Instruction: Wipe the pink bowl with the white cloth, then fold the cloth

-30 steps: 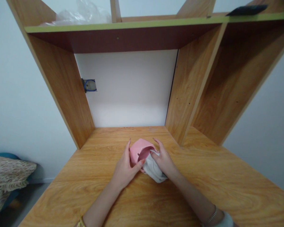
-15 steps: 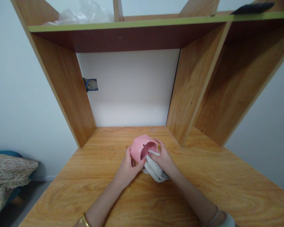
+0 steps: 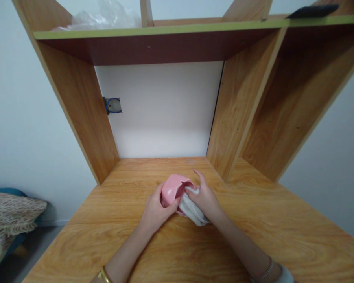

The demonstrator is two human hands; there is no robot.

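A glossy pink hollow container, faceted and notched at its rim, is tilted with its opening toward the right. My left hand grips it from the left, thumb at the rim. In my right hand is a pale grey-white cloth, pinched at the container's opening. Part of the cloth goes inside the rim, and the rest hangs below my fingers. The right index finger points up, off the container. The container's underside and the left fingertips are hidden.
Both hands are over a wood-grain desk. Upright wooden panels rise on both sides, under a green-edged shelf that bears a clear plastic bag and a dark flat object. An uncovered wall box shows blue wire.
The pink container has turned in my left hand and sits slightly lower. My right index finger has lifted off its rim, while the cloth stays at the opening.
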